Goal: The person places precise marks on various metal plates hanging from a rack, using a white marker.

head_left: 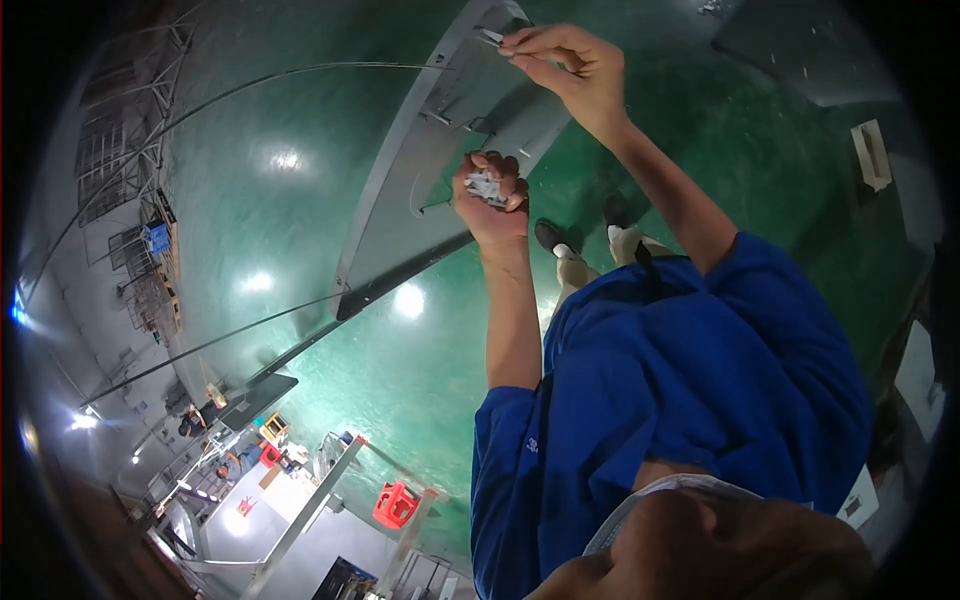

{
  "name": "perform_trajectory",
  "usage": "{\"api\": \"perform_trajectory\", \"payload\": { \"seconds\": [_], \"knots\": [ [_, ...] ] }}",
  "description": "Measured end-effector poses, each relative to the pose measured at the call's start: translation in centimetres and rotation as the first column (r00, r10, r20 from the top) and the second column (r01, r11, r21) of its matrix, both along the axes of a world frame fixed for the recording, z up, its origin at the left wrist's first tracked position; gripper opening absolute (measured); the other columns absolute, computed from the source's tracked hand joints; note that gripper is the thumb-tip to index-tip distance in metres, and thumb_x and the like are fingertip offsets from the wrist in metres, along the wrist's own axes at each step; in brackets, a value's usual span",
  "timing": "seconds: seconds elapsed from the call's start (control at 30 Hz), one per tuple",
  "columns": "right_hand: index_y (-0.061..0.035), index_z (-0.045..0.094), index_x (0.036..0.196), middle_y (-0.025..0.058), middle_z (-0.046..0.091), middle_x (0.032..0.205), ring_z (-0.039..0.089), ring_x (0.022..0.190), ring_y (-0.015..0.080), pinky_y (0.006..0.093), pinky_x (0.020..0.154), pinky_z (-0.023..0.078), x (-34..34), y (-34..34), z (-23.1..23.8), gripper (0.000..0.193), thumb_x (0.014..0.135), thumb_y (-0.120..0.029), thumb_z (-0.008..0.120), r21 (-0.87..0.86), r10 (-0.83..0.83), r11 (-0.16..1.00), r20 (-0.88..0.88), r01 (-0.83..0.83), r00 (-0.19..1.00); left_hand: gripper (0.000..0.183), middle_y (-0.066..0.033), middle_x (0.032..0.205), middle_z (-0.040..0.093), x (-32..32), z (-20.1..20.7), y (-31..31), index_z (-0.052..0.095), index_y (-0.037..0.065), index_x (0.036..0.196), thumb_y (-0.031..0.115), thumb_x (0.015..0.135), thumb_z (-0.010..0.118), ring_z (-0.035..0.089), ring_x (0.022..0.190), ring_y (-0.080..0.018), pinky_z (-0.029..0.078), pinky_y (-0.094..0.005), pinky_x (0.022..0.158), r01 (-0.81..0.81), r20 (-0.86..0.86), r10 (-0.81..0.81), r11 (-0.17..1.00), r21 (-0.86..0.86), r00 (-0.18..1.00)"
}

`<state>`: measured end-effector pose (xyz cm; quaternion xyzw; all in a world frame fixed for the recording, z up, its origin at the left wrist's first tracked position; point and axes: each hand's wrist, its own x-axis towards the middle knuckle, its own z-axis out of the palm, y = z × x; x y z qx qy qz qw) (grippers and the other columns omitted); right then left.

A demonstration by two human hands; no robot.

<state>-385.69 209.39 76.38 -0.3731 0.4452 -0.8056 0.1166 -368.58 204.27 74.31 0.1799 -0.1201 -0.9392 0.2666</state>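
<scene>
My left hand [490, 195] is curled, palm up, around a bunch of small white pieces [484, 187] whose exact kind I cannot make out. Farther out, my right hand [580, 75] pinches a small pale strip [490, 37] between thumb and fingers. That strip is at the far end of a long grey panel [395, 185] with a raised rim; whether it touches the panel is too small to tell. Several small pegs [435, 118] stick out along the panel's inner face. My left hand is in front of the panel's near edge and hides part of it.
Thin dark rods [300, 70] run from the panel toward the left. Green floor [420, 370] lies below, with my shoes [552, 237] on it. A red stool [396, 504] and a cluttered work table [290, 495] stand lower left, near another person [238, 463]. Metal racks [140, 270] line the left.
</scene>
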Motion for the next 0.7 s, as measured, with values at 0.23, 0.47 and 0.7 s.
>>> {"api": "perform_trajectory", "payload": {
  "seconds": [0.23, 0.47, 0.7],
  "knots": [
    [0.0058, 0.059, 0.091, 0.0146, 0.062, 0.095, 0.063, 0.087, 0.0209, 0.0289, 0.078, 0.052, -0.8, 0.6, -1.8, 0.018, 0.075, 0.013, 0.058, -0.001, -0.039, 0.999, -0.065, 0.039, 0.997, 0.02, -0.0044, 0.063, 0.044, 0.9, -1.3, -0.5, 0.051, 0.01, 0.077, 0.023, 0.089, 0.041, 0.036, 0.05, -0.0122, 0.025, -0.0205, 0.034, -0.027, 0.052, 0.025, 0.999, 0.033, 0.998],
    [0.0026, 0.063, 0.081, 0.0088, 0.065, 0.08, 0.064, 0.08, 0.014, 0.0226, 0.069, 0.051, -0.1, -0.5, -2.0, 0.009, 0.073, 0.004, 0.067, 0.024, -0.326, 0.926, -0.455, 0.378, 0.828, 0.021, -0.0038, 0.062, 0.042, 1.9, -3.0, -1.6, 0.051, 0.009, 0.077, 0.024, 0.088, 0.043, 0.036, 0.05, -0.0123, 0.024, -0.0214, 0.033, -0.027, 0.085, 0.026, 1.0, 0.015, 0.996],
    [-0.0032, 0.064, 0.077, 0.01, 0.062, 0.071, 0.059, 0.055, 0.0206, 0.029, 0.048, 0.043, -1.1, -3.6, -4.9, 0.011, 0.07, -0.005, 0.072, 0.04, -0.397, 0.876, -0.504, 0.48, 0.767, 0.023, -0.0043, 0.061, 0.042, 1.8, -5.0, -1.7, 0.051, 0.008, 0.076, 0.025, 0.088, 0.043, 0.031, 0.047, -0.0131, 0.02, -0.0209, 0.033, -0.025, 0.072, 0.021, 0.998, 0.057, 0.997]
  ]
}}
